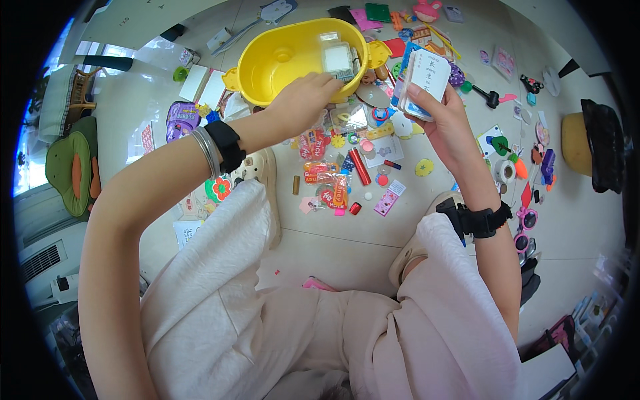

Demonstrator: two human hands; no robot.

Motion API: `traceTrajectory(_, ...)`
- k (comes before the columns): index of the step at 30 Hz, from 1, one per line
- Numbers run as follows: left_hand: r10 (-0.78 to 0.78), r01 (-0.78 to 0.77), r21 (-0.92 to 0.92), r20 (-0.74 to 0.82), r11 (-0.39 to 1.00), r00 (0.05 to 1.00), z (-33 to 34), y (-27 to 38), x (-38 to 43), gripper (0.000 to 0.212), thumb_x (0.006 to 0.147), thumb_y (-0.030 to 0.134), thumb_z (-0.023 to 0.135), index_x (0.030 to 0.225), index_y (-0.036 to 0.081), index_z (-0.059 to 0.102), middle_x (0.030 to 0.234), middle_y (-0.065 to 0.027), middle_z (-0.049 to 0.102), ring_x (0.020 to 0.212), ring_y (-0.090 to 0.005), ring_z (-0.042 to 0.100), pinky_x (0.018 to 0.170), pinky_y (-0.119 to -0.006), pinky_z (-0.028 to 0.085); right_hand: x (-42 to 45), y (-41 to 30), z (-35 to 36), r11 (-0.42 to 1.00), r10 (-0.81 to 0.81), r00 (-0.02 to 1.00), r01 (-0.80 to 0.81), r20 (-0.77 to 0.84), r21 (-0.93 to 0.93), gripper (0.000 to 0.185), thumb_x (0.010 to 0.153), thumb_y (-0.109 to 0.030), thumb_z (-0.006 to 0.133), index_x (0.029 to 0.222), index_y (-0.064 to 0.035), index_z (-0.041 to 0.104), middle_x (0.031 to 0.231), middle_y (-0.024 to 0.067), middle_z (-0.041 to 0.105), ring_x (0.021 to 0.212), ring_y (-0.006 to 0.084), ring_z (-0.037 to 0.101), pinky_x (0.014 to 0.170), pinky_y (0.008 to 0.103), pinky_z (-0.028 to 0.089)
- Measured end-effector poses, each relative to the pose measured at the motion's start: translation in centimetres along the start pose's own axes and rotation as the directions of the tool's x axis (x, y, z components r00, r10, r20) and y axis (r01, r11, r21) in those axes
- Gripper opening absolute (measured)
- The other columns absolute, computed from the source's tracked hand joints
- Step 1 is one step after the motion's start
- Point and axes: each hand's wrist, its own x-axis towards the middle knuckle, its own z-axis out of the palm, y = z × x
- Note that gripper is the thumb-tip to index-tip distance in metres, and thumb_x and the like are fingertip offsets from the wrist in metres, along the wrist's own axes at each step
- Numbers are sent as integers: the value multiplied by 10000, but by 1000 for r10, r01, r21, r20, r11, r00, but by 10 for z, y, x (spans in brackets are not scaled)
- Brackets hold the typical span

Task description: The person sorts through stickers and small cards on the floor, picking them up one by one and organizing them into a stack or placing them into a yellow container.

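Note:
A yellow plastic tub (280, 42) with two side handles stands on the tiled floor before me. Clear plastic boxes (337, 59) sit at its right end, inside it. My left hand (310, 95) lies over the tub's near rim, fingers bent downward; the fingertips are hidden, so its grip cannot be made out. To the right of the tub, my right hand (440, 112) holds a stack of white cards (427, 75) printed with Chinese characters, thumb on top. Blue-backed cards (404, 75) stick out at the stack's left side.
Small goods cover the floor below the tub: wrapped snacks (332, 187), a red tube (360, 166), a clear box (348, 118). Further right lie a black toy hammer (487, 96), a tape roll (505, 171) and pink sunglasses (526, 227). A purple package (182, 120) is at left.

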Motion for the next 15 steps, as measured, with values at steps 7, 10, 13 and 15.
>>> traceTrajectory(7,379,-387,21,155,922,912,20,32,-6,377,720,25,554,1093,25,494,1108,-136,488,1059,-280,479,903,-355,401,-1,0,-5,999,-5,1000,4,9,33,453,824,-209,643,1179,-14,440,1069,76,557,955,145,571,792,302,483)
traceTrajectory(10,223,-244,84,202,966,954,45,19,-9,414,741,60,557,1136,-3,452,1148,-161,463,1072,-298,475,917,-355,396,1,0,-4,1000,-4,999,3,36,10,443,827,-204,640,1178,-20,443,1064,72,560,953,140,570,790,303,484)
traceTrajectory(13,117,-147,135,211,980,970,57,11,-8,431,763,93,559,1150,-37,422,1155,-179,459,1071,-311,480,909,-358,402,2,1,-1,1000,0,999,-1,51,12,439,825,-203,644,1177,-31,446,1061,62,563,949,131,568,791,301,484)
traceTrajectory(15,17,-37,95,201,995,979,65,15,-5,413,776,125,571,1131,-29,424,1138,-193,457,1060,-324,484,895,-363,409,3,3,-2,1000,-1,999,1,49,12,440,822,-207,648,1174,-34,448,1061,59,563,948,128,567,793,299,482)
